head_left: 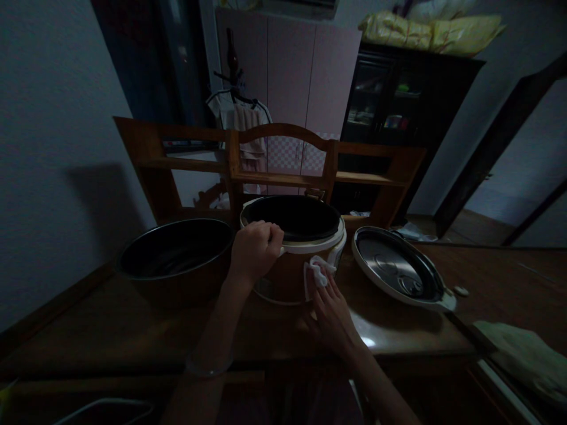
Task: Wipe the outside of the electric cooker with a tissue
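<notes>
A large round rice cooker (283, 274) with a white rim and dark inside stands open-topped in the middle of the wooden table. My left hand (257, 251) is closed over the near-left part of its rim, wrist raised, the fingertips hidden. Against the cooker's front wall, right of centre, my right hand (330, 307) presses a crumpled white cloth (319, 274) under its fingers. To the left sits a wide dark inner pot (177, 286). The cooker's lid (394, 268) lies on the right with its metal inner side up.
A wooden shelf rack (283, 179) rises along the back of the table (274, 336). A wall (66, 195) borders the left side. Beyond the right edge lies a pale cloth-like bundle (522, 354). Cabinets (287, 71) stand farther back.
</notes>
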Demonstrator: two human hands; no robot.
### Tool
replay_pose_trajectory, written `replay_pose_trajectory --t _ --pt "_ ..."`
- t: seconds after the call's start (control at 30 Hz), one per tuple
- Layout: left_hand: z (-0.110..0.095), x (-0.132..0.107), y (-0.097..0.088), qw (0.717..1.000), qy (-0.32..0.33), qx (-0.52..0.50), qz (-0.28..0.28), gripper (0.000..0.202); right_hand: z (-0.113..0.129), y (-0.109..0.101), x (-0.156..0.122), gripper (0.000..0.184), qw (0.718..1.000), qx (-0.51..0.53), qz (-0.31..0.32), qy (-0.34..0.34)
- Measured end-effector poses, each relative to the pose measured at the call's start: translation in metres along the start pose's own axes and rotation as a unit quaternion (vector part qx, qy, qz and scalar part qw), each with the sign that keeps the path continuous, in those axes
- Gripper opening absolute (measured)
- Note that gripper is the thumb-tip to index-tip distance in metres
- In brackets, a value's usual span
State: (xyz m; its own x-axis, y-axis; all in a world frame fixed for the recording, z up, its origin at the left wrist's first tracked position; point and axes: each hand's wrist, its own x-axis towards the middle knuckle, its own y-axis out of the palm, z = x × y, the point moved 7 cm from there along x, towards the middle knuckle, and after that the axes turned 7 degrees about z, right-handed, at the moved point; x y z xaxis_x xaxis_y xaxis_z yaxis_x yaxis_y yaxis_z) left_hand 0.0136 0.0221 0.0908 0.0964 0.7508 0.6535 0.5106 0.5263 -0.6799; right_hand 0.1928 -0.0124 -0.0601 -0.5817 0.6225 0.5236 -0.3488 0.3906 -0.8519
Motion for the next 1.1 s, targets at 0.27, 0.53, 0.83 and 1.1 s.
replay_pose_trajectory --t 0.27,0.53,0.83,1.1 --pt "0.0 0.0 0.0 1.0 -0.003 0.01 0.001 0.042 0.026 -0.009 0.029 0.048 0.991 -0.016 0.027 -0.133" --pt "-0.001 0.001 0.0 1.0 -0.007 0.008 0.008 0.043 0.056 -0.007 0.046 0.032 0.972 0.025 0.033 -0.232" --pt "-0.001 0.0 -0.001 1.0 -0.003 0.014 -0.001 0.041 0.066 0.005 0.039 0.025 0.966 0.054 0.054 -0.246" --pt "-0.002 0.0 -0.001 1.0 -0.007 0.009 0.005 0.041 0.056 0.018 0.026 0.024 0.966 0.099 0.023 -0.236"
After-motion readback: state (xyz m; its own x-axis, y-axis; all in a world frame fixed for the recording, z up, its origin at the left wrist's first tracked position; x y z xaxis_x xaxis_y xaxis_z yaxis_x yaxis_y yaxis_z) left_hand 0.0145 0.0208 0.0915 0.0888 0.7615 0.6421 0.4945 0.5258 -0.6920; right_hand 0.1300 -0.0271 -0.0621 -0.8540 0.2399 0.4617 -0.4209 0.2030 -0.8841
